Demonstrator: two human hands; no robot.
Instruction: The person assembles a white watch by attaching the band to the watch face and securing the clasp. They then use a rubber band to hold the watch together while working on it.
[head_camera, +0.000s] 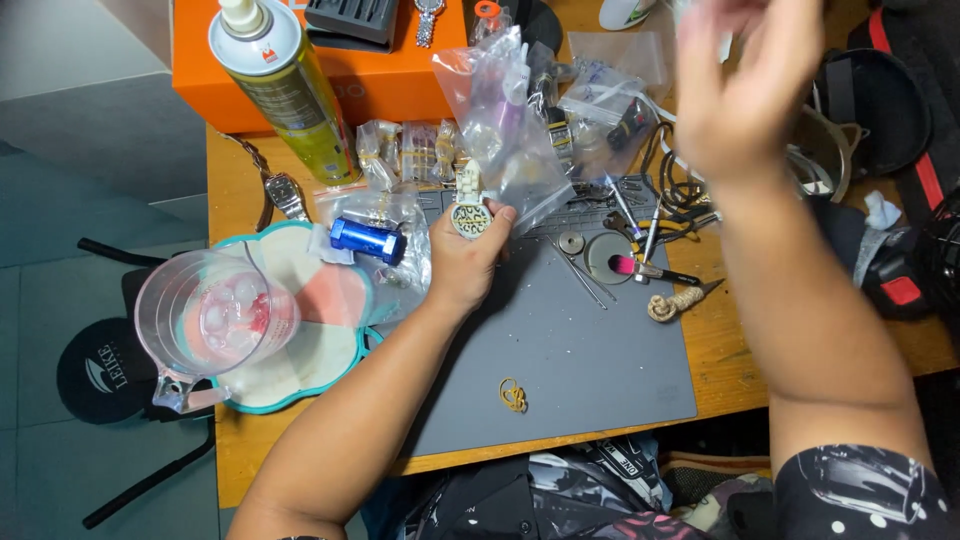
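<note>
Watch case: small patterned watch head (471, 217), sitting pinched at the fingertips of the left hand (462, 265), over the 12 o'clock edge of the grey mat (590, 350).
Left grip: fingers closing around the case; case protruding above the thumb.
Right hand (745, 85): hovering blurred at 1 o'clock; open, holding nothing.
Risk: a loose pinch could be dropping the case into the plastic bags (510, 120) clutter; the water-filled measuring jug (215, 315) is standing at 9 o'clock.

The wooden table (236, 190) is viewed from 1 head-worn camera, steeply downward, close above its near edge.
</note>
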